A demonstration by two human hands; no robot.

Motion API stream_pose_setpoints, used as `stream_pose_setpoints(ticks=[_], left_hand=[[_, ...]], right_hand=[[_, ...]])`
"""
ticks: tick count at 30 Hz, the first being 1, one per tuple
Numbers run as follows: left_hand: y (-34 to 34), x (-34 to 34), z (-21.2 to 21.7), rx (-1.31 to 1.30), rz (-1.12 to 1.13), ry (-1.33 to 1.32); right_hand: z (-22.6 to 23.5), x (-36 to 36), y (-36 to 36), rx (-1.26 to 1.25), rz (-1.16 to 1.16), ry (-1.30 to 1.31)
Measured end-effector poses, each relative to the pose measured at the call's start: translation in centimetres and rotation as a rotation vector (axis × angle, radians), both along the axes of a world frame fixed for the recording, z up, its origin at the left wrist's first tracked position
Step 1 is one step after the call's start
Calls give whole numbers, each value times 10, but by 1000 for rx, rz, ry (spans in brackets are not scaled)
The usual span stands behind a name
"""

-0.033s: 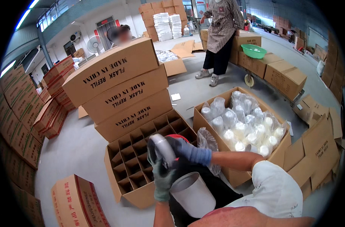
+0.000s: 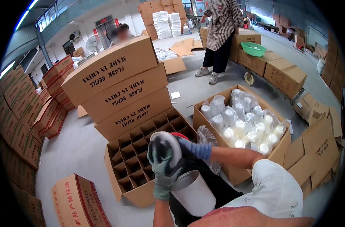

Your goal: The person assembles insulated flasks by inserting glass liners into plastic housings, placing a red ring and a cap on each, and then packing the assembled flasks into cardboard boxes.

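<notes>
Both gloved hands are together over my lap around a round, pale grey lid-like piece, blurred by motion. My left hand (image 2: 163, 170), in a grey-green glove, is closed on the near face of this round lid (image 2: 175, 147), fingers bent across it. My right hand (image 2: 193, 148), in a glove with a blue cuff, grips its right side; most of those fingers are hidden behind it. Below the hands, a whitish open-topped cylinder (image 2: 197, 195) lies tilted on my dark trousers. Part of something red (image 2: 179, 135) shows behind the lid.
A carton with cardboard dividers (image 2: 129, 155) stands ahead, backed by stacked cartons (image 2: 116, 83). At right, an open carton (image 2: 202, 117) holds many plastic-wrapped white flask refills (image 2: 252, 132). Flattened cardboard (image 2: 312, 151) lies beyond. A person (image 2: 219, 34) stands near a loaded cart (image 2: 270, 68).
The round lid has turned so more of its face points toward me, and my left fingers now reach across it. The cylinder stays on my lap.
</notes>
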State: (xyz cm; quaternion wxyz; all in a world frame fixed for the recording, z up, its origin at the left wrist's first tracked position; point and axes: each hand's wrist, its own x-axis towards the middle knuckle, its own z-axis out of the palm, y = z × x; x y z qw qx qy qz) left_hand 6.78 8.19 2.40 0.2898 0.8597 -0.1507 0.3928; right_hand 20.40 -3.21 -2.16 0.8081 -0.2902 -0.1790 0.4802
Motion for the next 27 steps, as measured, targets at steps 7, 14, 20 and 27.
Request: stream_pose_setpoints(ticks=[7, 14, 20, 27], left_hand=[[8, 2, -25, -1407, -447, 310], [-17, -7, 10, -1508, -909, 272], [-10, -2, -5, -37, -24, 69], [-12, 2, 1, -1686, -841, 396]], right_hand=[[18, -11, -11, -428, -332, -940], [21, -14, -13, -182, -394, -1793], [24, -23, -17, 106, 72, -156], [24, -12, -13, -278, -480, -1798]])
